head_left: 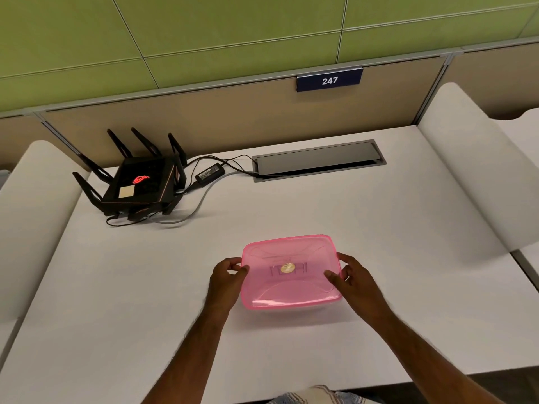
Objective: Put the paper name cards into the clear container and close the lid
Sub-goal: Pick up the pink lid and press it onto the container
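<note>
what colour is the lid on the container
Translucent pink lid, held at its sides by both hands; seen in the head view.

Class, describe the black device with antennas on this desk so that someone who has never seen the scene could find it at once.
Start at the white desk and look to its far left corner, left of the grey cable hatch. There sits the black router, wired to a small power adapter. It alone bristles with antennas and shows a glowing red logo.
</note>
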A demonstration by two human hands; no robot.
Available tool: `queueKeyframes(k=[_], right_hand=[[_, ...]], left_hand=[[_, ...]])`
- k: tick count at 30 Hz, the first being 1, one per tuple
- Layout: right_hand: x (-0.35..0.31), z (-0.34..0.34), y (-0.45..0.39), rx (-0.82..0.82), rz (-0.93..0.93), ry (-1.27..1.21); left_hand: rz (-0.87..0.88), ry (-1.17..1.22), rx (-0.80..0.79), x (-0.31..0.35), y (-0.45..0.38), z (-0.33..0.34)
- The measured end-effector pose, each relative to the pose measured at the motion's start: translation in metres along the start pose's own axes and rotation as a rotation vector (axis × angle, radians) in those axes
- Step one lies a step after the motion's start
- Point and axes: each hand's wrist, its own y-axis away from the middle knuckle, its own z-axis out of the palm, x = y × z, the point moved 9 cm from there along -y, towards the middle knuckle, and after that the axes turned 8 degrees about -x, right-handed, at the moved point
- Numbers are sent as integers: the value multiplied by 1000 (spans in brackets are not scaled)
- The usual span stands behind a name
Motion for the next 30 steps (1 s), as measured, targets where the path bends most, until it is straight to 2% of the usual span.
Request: queueKeyframes(k=[6, 10, 13, 18, 25, 30], right_hand=[[1, -2, 4, 14, -23, 93], [3, -10, 4, 58, 74, 333], [1, -18, 1, 117, 114, 368], [-23, -15, -17, 143, -14, 251], [-37, 26, -34, -26, -108, 495], [-27, 39, -25, 1, -146, 535]], left_hand=[[46, -68, -4, 4, -2, 0], [59, -81, -7, 4, -3, 1], [49, -77, -5, 4, -4, 1], [42, -69, -8, 4, -5, 1], [33, -65, -11, 5, -3, 1], [20, -22, -5, 4, 0, 3]])
